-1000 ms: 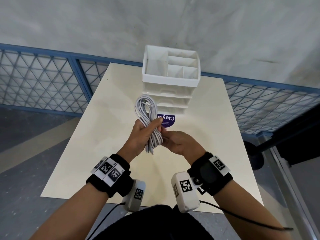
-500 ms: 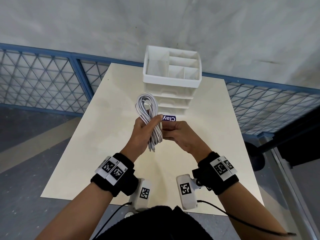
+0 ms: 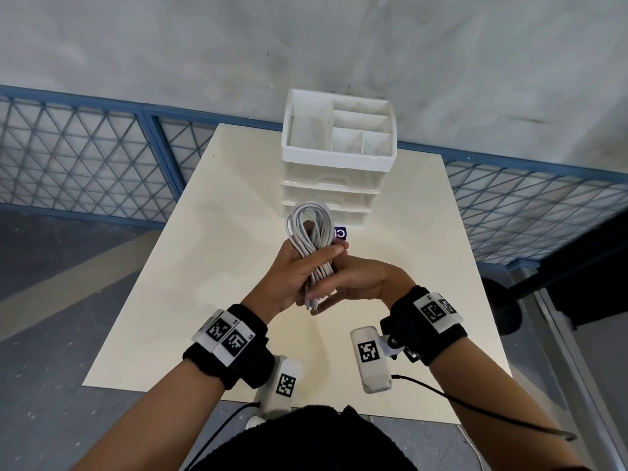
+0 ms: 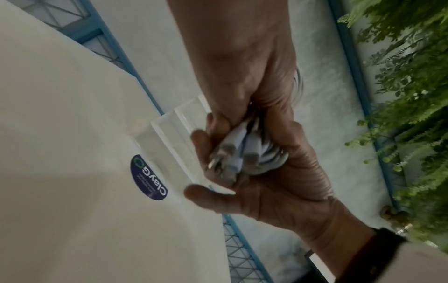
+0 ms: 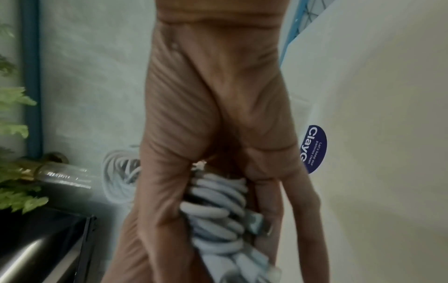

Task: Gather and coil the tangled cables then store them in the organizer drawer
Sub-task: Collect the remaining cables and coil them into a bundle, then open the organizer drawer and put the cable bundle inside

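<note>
A coiled bundle of white cables (image 3: 310, 229) stands upright above the table, in front of the white organizer (image 3: 339, 154). My left hand (image 3: 302, 270) grips the bundle round its middle, thumb across the front. My right hand (image 3: 356, 282) lies palm up under the lower end, its fingers curled round the strands. Several plugs (image 4: 231, 155) stick out between the two hands in the left wrist view. The right wrist view shows the cable strands (image 5: 218, 201) packed against my right hand (image 5: 218, 107), and the loop end (image 5: 118, 178) behind it. The organizer's drawers (image 3: 331, 185) are closed.
The organizer stands at the far middle of a cream table (image 3: 210, 266), with an open divided tray on top. A dark blue round sticker (image 3: 340, 232) lies on the table before it. A blue mesh railing (image 3: 85, 154) runs behind, and the floor drops away on both sides.
My right hand has rolled palm up and closed under the bundle's lower end. The left hand keeps its grip, and the bundle has come slightly nearer to me.
</note>
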`<action>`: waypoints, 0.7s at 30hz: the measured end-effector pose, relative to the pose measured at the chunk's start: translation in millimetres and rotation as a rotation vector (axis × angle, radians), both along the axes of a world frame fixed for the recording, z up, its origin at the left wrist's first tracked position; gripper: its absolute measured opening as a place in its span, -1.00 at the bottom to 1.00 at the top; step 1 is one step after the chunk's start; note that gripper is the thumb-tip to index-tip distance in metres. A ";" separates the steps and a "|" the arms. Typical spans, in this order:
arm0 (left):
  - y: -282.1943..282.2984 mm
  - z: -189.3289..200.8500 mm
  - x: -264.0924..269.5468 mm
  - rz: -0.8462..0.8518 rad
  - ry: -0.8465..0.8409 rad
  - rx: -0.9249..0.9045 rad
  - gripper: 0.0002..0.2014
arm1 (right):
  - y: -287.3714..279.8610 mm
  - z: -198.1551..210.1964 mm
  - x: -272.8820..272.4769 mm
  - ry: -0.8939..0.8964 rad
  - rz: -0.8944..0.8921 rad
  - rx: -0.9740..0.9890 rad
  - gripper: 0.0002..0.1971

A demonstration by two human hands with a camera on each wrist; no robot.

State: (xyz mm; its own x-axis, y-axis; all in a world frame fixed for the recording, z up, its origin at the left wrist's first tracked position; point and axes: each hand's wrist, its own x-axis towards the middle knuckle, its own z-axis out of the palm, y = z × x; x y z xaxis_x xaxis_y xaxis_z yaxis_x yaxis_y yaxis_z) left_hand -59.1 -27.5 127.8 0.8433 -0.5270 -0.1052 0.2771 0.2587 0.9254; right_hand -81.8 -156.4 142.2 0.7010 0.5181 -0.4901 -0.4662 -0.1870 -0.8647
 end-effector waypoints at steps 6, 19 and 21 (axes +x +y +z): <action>1.8 -3.5 5.2 0.005 0.060 -0.007 -0.69 | 9.4 -8.1 0.0 0.138 -0.196 -0.167 -0.88; 17.4 -4.3 20.8 -0.188 0.298 -0.355 -0.49 | 15.0 -21.6 -7.2 0.224 -0.142 -0.116 -0.69; 17.8 -7.7 19.1 -0.180 0.311 -0.455 -0.47 | 16.4 -20.7 -7.2 0.230 -0.139 -0.110 -0.66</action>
State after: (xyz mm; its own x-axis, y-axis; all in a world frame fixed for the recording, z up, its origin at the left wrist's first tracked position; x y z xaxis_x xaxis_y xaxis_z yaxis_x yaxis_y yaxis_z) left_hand -39.9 -9.8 120.1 0.7021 -0.7092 -0.0634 0.5947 0.5351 0.6000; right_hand -89.0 -140.0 121.5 0.6257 0.3598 -0.6921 -0.6754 -0.1941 -0.7115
